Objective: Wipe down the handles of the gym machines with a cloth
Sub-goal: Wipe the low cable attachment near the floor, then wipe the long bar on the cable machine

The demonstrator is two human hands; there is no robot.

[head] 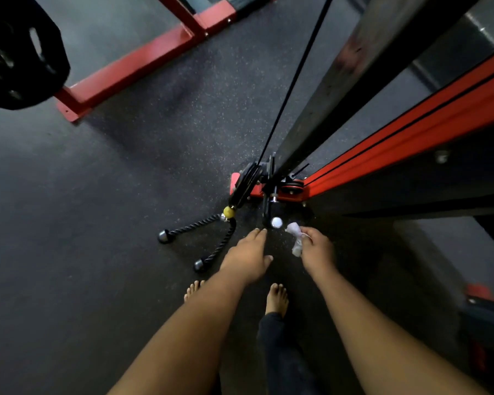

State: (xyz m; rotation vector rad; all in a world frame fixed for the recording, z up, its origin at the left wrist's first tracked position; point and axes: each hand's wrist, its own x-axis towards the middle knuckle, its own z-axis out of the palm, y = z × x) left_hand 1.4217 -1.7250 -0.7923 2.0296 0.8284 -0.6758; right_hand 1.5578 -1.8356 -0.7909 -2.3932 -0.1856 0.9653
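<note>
My right hand (317, 248) pinches a small crumpled white cloth (295, 238) just to the right of a black handle with a white end cap (276, 222) on the red cable machine. My left hand (250, 253) reaches forward with straight fingers, its fingertips just left of that end cap and not touching it. A black rope handle (211, 240) with rubber ends lies on the floor to the left, clipped under a yellow ball (229, 211) on the cable.
The black cable (294, 78) runs up from the pulley (248, 181). A grey upright and a red frame (411, 138) fill the right side. Another red frame (137, 61) lies on the floor at the back left. Black weight plates (20, 52) hang top left. My bare feet (277, 297) stand below.
</note>
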